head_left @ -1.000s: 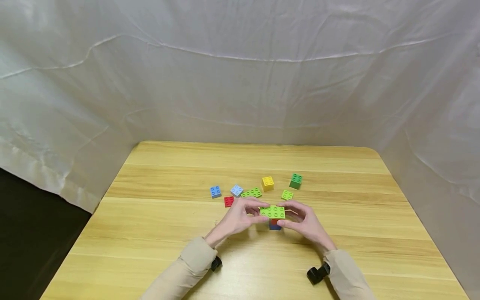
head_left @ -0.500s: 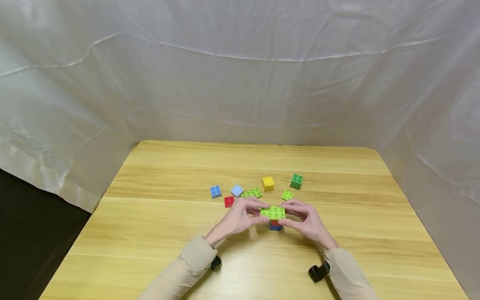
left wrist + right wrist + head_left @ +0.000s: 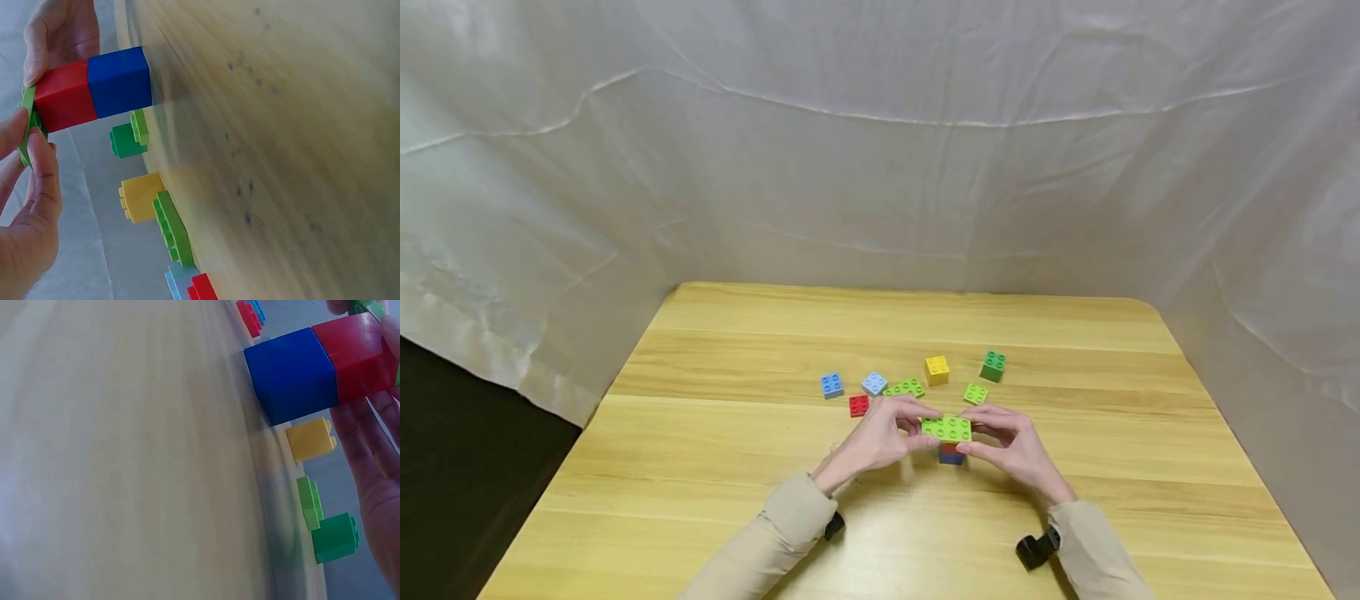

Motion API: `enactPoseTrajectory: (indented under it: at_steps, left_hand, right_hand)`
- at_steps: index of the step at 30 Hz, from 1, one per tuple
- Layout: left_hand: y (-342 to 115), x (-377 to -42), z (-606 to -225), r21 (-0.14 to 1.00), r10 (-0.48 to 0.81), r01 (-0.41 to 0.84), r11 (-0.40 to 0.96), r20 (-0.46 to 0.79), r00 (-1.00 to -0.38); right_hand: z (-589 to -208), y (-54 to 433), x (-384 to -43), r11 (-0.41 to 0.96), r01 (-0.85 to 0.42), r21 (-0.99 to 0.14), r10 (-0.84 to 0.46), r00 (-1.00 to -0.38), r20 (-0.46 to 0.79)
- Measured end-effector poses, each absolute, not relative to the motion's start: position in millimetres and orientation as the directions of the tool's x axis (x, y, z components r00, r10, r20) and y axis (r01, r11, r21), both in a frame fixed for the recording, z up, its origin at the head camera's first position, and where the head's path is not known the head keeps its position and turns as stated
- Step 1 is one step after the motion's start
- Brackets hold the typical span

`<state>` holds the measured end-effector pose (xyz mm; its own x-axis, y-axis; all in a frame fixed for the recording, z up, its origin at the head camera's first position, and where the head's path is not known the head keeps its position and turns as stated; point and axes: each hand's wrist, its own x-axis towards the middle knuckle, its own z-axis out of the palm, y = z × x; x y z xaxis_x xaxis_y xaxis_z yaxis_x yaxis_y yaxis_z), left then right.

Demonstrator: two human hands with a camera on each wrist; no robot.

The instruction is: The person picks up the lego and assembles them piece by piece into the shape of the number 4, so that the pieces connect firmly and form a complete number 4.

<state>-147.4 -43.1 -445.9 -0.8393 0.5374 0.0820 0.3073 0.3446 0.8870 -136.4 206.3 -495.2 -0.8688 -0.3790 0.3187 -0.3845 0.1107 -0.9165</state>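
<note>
A light green eight-stud flat building brick point(image 3: 947, 428) lies across the top of a small stack. Beneath it are a red block point(image 3: 65, 97) and, at the bottom, a dark blue block point(image 3: 120, 82). My left hand point(image 3: 887, 432) pinches the green brick's left end between thumb and fingers. That end overhangs the red block in the left wrist view. On the other side my right hand point(image 3: 1013, 443) pinches the right end, its thumb at the front edge. The fingers partly cover the brick's ends. In the right wrist view the stack stands upright on the table.
Behind the hands lie a blue brick point(image 3: 832, 386), a red brick point(image 3: 859, 406), a pale blue brick point(image 3: 874, 383), a long light green brick point(image 3: 906, 388), a yellow block point(image 3: 936, 370), a small light green brick point(image 3: 975, 393) and a dark green block point(image 3: 993, 366) on the wooden table point(image 3: 737, 333).
</note>
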Motion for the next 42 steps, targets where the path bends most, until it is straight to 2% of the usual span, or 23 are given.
enactPoseTrajectory:
  at_steps: [10,18,35,42]
  left_hand:
    - [-43.0,-148.6,-446.0,0.901,0.522,0.254,0.351,0.037,-0.852]
    - [-44.1,-148.8,-447.9,0.911,0.522,0.246,0.332,0.040,-0.852]
    - [-59.6,-155.8,-454.6,0.955,0.518,0.172,0.242,0.023,-0.855]
    - [-81.2,-172.6,-461.8,0.904,0.461,0.227,0.362,0.038,-0.887]
  right_hand:
    - [-489.7,206.4,-134.7,0.134,-0.239,-0.962,-0.371,-0.912,0.175]
    - [-488.5,205.7,-134.9,0.135,-0.205,-0.969,-0.390,-0.910,0.138]
    - [-490.9,202.9,-136.8,0.144,-0.275,-0.951,-0.377,-0.903,0.204]
    - [-490.2,203.7,-136.0,0.146,-0.266,-0.953,-0.372,-0.907,0.196]
